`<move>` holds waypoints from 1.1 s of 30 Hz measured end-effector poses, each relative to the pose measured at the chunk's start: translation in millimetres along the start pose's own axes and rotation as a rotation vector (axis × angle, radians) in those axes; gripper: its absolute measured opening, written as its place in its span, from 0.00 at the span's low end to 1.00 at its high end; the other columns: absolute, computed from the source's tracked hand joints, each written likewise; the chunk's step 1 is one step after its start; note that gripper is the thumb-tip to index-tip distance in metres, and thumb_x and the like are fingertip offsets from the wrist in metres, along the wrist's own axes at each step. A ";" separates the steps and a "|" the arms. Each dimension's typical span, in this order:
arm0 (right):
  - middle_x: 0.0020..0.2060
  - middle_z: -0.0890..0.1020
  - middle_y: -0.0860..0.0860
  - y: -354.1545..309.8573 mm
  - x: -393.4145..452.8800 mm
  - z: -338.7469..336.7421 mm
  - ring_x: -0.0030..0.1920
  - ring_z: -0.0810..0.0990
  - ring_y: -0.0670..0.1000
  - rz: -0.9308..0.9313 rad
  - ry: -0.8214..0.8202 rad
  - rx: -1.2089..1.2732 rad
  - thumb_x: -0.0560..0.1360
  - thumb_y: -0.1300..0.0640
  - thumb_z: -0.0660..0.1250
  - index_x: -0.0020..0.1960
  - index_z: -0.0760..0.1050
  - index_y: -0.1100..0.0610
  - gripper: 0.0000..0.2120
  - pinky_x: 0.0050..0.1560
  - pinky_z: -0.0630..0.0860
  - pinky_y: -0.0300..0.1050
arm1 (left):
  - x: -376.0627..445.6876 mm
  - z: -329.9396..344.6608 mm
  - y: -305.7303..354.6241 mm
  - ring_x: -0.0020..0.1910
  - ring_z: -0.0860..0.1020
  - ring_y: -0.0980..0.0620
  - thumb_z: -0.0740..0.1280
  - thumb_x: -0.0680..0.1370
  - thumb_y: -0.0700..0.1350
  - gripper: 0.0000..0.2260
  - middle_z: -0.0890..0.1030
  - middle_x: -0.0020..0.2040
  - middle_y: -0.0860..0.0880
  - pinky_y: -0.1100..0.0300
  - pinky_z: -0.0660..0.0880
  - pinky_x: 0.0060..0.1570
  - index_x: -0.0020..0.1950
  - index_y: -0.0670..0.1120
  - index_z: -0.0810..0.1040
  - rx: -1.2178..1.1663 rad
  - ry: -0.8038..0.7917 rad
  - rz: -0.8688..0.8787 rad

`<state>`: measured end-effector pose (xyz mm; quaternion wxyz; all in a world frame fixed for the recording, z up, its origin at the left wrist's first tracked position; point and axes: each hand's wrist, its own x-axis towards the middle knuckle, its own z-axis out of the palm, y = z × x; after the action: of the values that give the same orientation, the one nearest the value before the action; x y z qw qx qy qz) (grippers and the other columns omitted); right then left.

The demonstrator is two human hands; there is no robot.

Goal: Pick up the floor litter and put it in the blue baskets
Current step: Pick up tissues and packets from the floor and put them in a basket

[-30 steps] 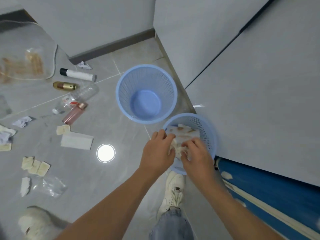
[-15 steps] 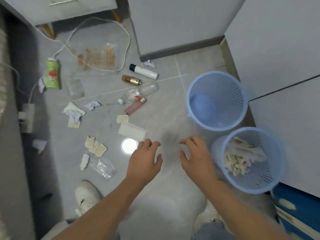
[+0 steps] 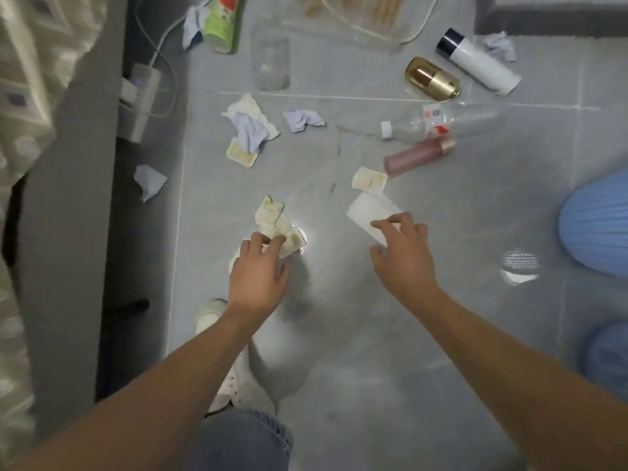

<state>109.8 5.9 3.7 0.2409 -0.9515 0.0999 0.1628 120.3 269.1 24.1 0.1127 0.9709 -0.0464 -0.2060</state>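
Hands reach low over a grey tiled floor strewn with litter, where half a second ago they hovered empty in mid-air above it. The left hand [image 3: 260, 268] now sits over a cluster of small cream packets [image 3: 276, 222], its fingers spread and loosely bent, the tips touching the nearest packets without clearly closing round any. The right hand [image 3: 404, 251] has its fingers relaxed and apart over the near end of a flat white paper wrapper [image 3: 368, 210]; whether it has taken hold cannot be told.

Just beyond the wrapper lies one more cream packet [image 3: 369, 180], and near that a pink bottle [image 3: 419, 156] beside a clear plastic bottle [image 3: 441, 122]. Farther off lie a gold capsule-shaped bottle [image 3: 432, 79] and a white tube with a black cap [image 3: 477, 59]. Crumpled tissues [image 3: 302, 120] and a heap of wrappers [image 3: 249, 125] sit to the left.

The view has swung left and down since the earlier frame: the two blue baskets, then fully in sight, now show only as blurred edges at the right, one blue basket [image 3: 598, 219] farther off and the other [image 3: 608, 355] nearer. A white shoe [image 3: 212, 317] and a denim-clad knee [image 3: 241, 440] show below the arms.
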 end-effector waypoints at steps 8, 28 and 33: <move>0.56 0.71 0.56 3.5 33.1 37.3 0.53 0.70 0.60 0.063 0.085 -0.179 0.75 0.55 0.71 0.62 0.72 0.51 0.17 0.40 0.77 0.54 | 54.2 40.7 -6.9 0.53 0.71 0.40 0.73 0.74 0.48 0.15 0.71 0.56 0.43 0.46 0.74 0.43 0.58 0.48 0.76 0.088 0.040 0.032; 0.45 0.73 0.51 35.3 -55.3 -69.0 0.39 0.72 0.52 0.056 0.216 0.244 0.71 0.69 0.69 0.49 0.77 0.59 0.10 0.38 0.73 0.47 | 12.3 -21.8 148.1 0.44 0.72 0.44 0.71 0.76 0.43 0.05 0.75 0.45 0.48 0.47 0.72 0.37 0.48 0.44 0.76 0.005 0.063 0.418; 0.44 0.73 0.51 81.2 -130.9 -179.6 0.41 0.73 0.53 0.172 0.329 0.275 0.70 0.69 0.69 0.48 0.76 0.58 0.10 0.38 0.73 0.49 | -23.1 -66.4 279.5 0.43 0.72 0.46 0.73 0.74 0.42 0.06 0.74 0.43 0.49 0.50 0.72 0.34 0.47 0.44 0.77 -0.017 0.051 0.595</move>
<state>13.6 -137.8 165.1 0.3342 -0.9114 0.2401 0.0103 114.3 14.4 158.8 0.1774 0.9185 -0.3245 -0.1397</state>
